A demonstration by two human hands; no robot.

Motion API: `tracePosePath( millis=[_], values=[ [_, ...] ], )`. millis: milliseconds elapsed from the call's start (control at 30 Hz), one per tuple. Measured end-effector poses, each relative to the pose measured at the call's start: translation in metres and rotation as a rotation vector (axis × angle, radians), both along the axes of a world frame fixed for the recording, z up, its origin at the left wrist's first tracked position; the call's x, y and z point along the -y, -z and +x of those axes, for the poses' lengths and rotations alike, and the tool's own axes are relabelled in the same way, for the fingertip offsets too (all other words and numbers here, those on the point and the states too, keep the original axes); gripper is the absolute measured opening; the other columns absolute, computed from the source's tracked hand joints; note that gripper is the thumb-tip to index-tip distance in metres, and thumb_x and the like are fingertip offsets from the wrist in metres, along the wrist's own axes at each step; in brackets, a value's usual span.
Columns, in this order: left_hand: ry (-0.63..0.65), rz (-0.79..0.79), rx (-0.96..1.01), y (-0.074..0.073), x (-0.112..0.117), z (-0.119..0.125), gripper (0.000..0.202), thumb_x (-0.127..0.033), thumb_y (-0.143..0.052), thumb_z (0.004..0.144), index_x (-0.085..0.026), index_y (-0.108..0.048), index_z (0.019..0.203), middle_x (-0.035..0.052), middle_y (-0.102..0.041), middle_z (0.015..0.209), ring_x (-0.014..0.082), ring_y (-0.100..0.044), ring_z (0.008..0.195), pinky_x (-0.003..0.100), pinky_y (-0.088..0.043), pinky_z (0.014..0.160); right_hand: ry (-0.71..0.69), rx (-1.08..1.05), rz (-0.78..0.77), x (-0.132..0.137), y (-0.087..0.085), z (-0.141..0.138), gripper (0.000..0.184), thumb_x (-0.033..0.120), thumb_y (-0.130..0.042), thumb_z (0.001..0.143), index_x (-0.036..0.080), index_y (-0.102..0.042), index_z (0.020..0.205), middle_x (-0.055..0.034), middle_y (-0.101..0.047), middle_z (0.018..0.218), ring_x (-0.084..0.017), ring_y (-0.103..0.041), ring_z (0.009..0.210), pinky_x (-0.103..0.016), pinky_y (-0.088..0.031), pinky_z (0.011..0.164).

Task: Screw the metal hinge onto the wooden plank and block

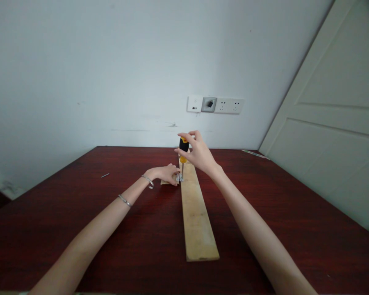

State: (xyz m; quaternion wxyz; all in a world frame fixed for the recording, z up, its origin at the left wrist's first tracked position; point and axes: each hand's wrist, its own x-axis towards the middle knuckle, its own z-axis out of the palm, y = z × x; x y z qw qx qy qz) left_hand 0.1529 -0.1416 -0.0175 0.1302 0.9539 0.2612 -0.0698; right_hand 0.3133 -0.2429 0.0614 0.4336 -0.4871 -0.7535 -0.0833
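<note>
My right hand (pixel 199 153) is closed around the black and yellow handle of a screwdriver (pixel 183 146). The screwdriver stands nearly upright, its tip down at a small metal hinge (pixel 180 177). That hinge lies at the left edge of a long wooden board (pixel 198 217), which runs away from me along the table. My left hand (pixel 167 173) grips a short wooden piece (pixel 163 182) on the board's left side, its fingers beside the hinge and covering much of the piece. Whether a screw sits under the screwdriver's tip is too small to tell.
A thin metal rod (pixel 105 175), perhaps a screw or bit, lies on the dark red table (pixel 110 229) at the left. A pale strip (pixel 255 154) rests near the back right edge. Wall sockets (pixel 229 105) are above the table; a white door (pixel 335 123) stands at the right.
</note>
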Motion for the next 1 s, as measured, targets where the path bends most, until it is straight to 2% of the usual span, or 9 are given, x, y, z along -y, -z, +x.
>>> tracePosePath(
  millis=[67,133,267,433,533,667,767,833,1000],
  values=[
    [0.008,-0.001,-0.006,0.001,-0.0011,-0.0001,0.056,-0.046,-0.069,0.068,-0.021,-0.055,0.116,0.0083,-0.056,0.112,0.0303,-0.045,0.111,0.037,-0.041,0.09,0.021,0.0,-0.02,-0.0002,0.0,0.0008,0.043,0.037,-0.06,0.084,0.025,-0.055,0.124,-0.0097,-0.046,0.112,-0.02,-0.057,0.092,-0.035,-0.053,0.075],
    [0.013,-0.001,-0.013,0.0015,-0.0016,-0.0001,0.057,-0.046,-0.069,0.069,-0.022,-0.055,0.118,0.0083,-0.056,0.116,0.031,-0.044,0.113,0.038,-0.04,0.092,0.031,-0.003,-0.036,0.0004,-0.0011,0.001,0.043,0.033,-0.059,0.084,0.024,-0.054,0.126,-0.0088,-0.049,0.108,-0.019,-0.058,0.088,-0.035,-0.053,0.076],
    [-0.002,0.006,-0.017,0.0004,-0.0004,0.0001,0.059,-0.047,-0.069,0.068,-0.022,-0.055,0.119,0.0079,-0.057,0.114,0.0297,-0.047,0.111,0.037,-0.04,0.092,0.054,0.015,-0.032,0.0042,-0.0037,-0.0016,0.052,0.023,-0.054,0.082,0.02,-0.046,0.133,-0.0115,-0.053,0.112,-0.023,-0.057,0.094,-0.038,-0.051,0.081],
    [-0.019,-0.006,-0.011,-0.0011,0.0017,0.0003,0.058,-0.044,-0.07,0.068,-0.023,-0.054,0.12,0.0071,-0.057,0.112,0.0294,-0.046,0.112,0.036,-0.04,0.091,0.096,0.052,-0.063,0.0049,-0.0033,-0.0026,0.051,0.037,-0.058,0.084,0.023,-0.048,0.132,-0.0116,-0.05,0.113,-0.02,-0.057,0.082,-0.035,-0.051,0.072],
    [-0.022,-0.017,-0.013,-0.0009,0.0017,0.0004,0.059,-0.043,-0.07,0.068,-0.023,-0.053,0.121,0.007,-0.058,0.114,0.0297,-0.044,0.115,0.036,-0.04,0.093,0.072,0.049,-0.082,0.0043,-0.0039,-0.002,0.049,0.03,-0.056,0.085,0.022,-0.048,0.133,-0.0096,-0.052,0.107,-0.017,-0.056,0.076,-0.034,-0.05,0.076],
    [-0.012,-0.004,-0.016,-0.0011,0.0016,0.0008,0.058,-0.044,-0.07,0.068,-0.021,-0.054,0.119,0.0077,-0.057,0.112,0.0287,-0.046,0.111,0.035,-0.04,0.091,0.064,0.056,-0.073,0.0065,-0.0053,-0.0033,0.056,0.021,-0.053,0.083,0.018,-0.042,0.138,-0.0115,-0.056,0.113,-0.019,-0.057,0.084,-0.036,-0.05,0.082],
    [-0.006,0.007,-0.012,-0.0007,0.0007,0.0012,0.055,-0.044,-0.07,0.068,-0.02,-0.055,0.116,0.008,-0.057,0.109,0.0286,-0.047,0.108,0.035,-0.041,0.089,0.063,0.056,-0.057,0.0068,-0.0045,-0.0032,0.052,0.031,-0.057,0.085,0.025,-0.047,0.136,-0.0104,-0.053,0.118,-0.02,-0.058,0.089,-0.034,-0.051,0.077],
    [-0.001,0.004,-0.009,0.0006,-0.0006,0.0014,0.051,-0.044,-0.07,0.068,-0.021,-0.057,0.112,0.007,-0.057,0.109,0.0288,-0.047,0.108,0.036,-0.041,0.09,0.075,0.049,-0.049,0.0055,-0.0037,-0.0022,0.047,0.036,-0.058,0.085,0.027,-0.052,0.131,-0.0094,-0.051,0.117,-0.019,-0.058,0.085,-0.032,-0.052,0.073],
    [0.01,0.004,0.002,0.003,-0.0024,0.0015,0.052,-0.045,-0.07,0.067,-0.021,-0.057,0.112,0.0069,-0.058,0.109,0.0291,-0.047,0.108,0.036,-0.041,0.089,0.056,0.037,-0.031,0.006,-0.005,-0.002,0.049,0.025,-0.055,0.083,0.021,-0.051,0.132,-0.01,-0.053,0.112,-0.019,-0.058,0.087,-0.033,-0.051,0.075]
  ],
)
